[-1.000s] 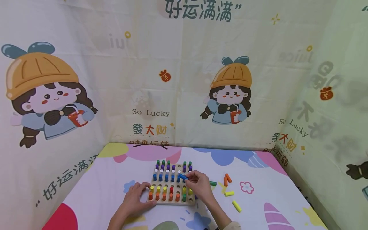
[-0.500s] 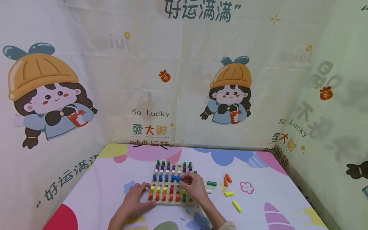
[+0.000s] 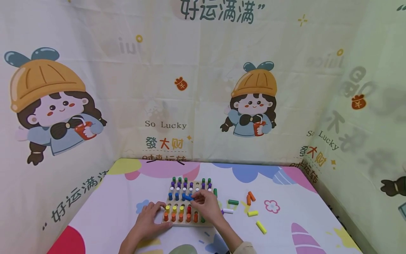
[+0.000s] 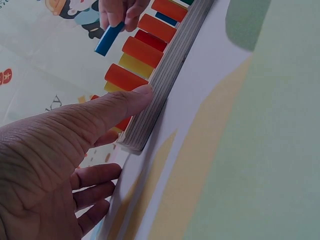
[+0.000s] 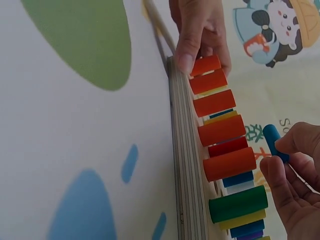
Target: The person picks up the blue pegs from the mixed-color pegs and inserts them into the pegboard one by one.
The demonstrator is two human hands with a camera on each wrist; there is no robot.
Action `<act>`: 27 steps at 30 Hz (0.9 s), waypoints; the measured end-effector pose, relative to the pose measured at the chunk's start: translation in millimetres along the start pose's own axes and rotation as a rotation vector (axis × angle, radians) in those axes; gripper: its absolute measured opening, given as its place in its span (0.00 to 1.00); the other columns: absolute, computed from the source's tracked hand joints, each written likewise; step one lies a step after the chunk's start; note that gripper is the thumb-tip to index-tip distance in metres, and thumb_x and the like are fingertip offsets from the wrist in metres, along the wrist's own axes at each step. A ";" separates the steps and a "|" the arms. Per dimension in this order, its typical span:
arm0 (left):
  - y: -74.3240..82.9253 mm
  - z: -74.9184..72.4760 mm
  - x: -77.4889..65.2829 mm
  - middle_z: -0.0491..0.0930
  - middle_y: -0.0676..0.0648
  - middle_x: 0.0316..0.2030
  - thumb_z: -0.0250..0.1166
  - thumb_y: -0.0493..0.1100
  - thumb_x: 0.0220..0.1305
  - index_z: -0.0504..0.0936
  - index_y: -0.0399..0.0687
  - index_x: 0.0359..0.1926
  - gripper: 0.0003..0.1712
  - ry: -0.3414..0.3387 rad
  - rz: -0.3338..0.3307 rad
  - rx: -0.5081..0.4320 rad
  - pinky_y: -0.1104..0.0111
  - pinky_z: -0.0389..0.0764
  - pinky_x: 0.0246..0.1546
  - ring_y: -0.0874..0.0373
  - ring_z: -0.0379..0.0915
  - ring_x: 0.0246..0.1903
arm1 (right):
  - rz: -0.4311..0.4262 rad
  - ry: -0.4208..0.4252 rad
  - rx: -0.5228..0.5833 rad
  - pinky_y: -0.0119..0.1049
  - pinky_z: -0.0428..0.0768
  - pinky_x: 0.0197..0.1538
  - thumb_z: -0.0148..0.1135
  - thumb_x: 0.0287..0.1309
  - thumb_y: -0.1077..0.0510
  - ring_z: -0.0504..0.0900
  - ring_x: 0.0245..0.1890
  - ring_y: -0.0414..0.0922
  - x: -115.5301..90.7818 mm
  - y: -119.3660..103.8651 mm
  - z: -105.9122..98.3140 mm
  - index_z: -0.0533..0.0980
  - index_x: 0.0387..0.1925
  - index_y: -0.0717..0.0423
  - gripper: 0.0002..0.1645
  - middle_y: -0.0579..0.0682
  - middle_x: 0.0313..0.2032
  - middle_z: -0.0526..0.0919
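A wooden pegboard [image 3: 190, 224] stands on the table with rows of upright coloured pegs: green, purple, white, blue, yellow with a red peg [image 3: 189, 209] among them, and orange at the front. My left hand [image 3: 148, 220] holds the board's front left corner, thumb [image 4: 137, 98] on the front edge, other fingers at the left side. Above the blue row, my right hand [image 3: 207, 208] pinches a blue peg [image 5: 272, 140] between thumb and fingers. That peg is tilted, clear of the board in both wrist views. My right hand hides part of the board's right side.
Right of the board lie a loose green peg [image 3: 233, 202], a white peg [image 3: 228, 211], two orange pegs [image 3: 251, 196] and two yellow pegs [image 3: 252, 213]. Another green peg [image 3: 215, 192] is at the board's right edge. Printed cloth walls [image 3: 196, 106] enclose the table.
My right hand has moved left along the blue row, carrying the blue peg. Loose green and white pegs behind it have come into fuller view. My left hand has stayed in place.
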State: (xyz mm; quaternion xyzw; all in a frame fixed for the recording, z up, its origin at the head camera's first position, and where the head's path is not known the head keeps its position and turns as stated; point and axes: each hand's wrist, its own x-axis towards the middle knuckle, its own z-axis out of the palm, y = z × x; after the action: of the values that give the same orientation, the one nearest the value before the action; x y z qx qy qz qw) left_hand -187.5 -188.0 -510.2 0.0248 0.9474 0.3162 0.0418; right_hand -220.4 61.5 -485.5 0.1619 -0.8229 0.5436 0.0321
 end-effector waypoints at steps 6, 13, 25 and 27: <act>1.2 -1.0 -1.6 0.72 0.47 0.47 0.80 0.65 0.47 0.77 0.56 0.57 0.39 -0.010 -0.005 -0.005 0.45 0.73 0.50 0.47 0.64 0.48 | 0.010 -0.021 -0.014 0.26 0.80 0.43 0.71 0.61 0.63 0.81 0.37 0.39 0.1 -2.3 6.6 0.82 0.41 0.57 0.07 0.47 0.38 0.83; 0.1 -2.1 -2.5 0.73 0.47 0.48 0.79 0.65 0.47 0.77 0.58 0.58 0.39 -0.012 -0.006 -0.007 0.44 0.71 0.52 0.47 0.64 0.49 | 0.013 -0.052 -0.023 0.28 0.82 0.43 0.72 0.60 0.63 0.81 0.35 0.38 1.5 -6.2 14.0 0.82 0.40 0.57 0.08 0.46 0.37 0.83; 2.1 -3.2 -2.6 0.73 0.47 0.47 0.80 0.65 0.47 0.77 0.57 0.55 0.38 0.001 0.008 -0.012 0.45 0.71 0.51 0.48 0.64 0.48 | -0.026 -0.075 -0.027 0.27 0.81 0.43 0.71 0.60 0.63 0.80 0.35 0.35 5.0 -11.2 22.1 0.82 0.41 0.56 0.08 0.46 0.38 0.84; 1.9 -3.4 -2.7 0.73 0.47 0.47 0.80 0.64 0.47 0.77 0.57 0.55 0.37 0.003 0.011 -0.010 0.45 0.71 0.51 0.48 0.64 0.48 | -0.035 -0.075 -0.032 0.26 0.81 0.43 0.71 0.60 0.63 0.80 0.35 0.35 6.1 -11.5 23.3 0.82 0.41 0.57 0.07 0.46 0.38 0.84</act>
State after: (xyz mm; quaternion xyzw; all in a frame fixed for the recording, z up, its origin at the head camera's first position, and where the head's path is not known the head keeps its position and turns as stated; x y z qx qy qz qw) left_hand -185.0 -188.7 -506.2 0.0293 0.9457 0.3212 0.0389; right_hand -219.8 34.9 -483.4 0.1960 -0.8292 0.5233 0.0133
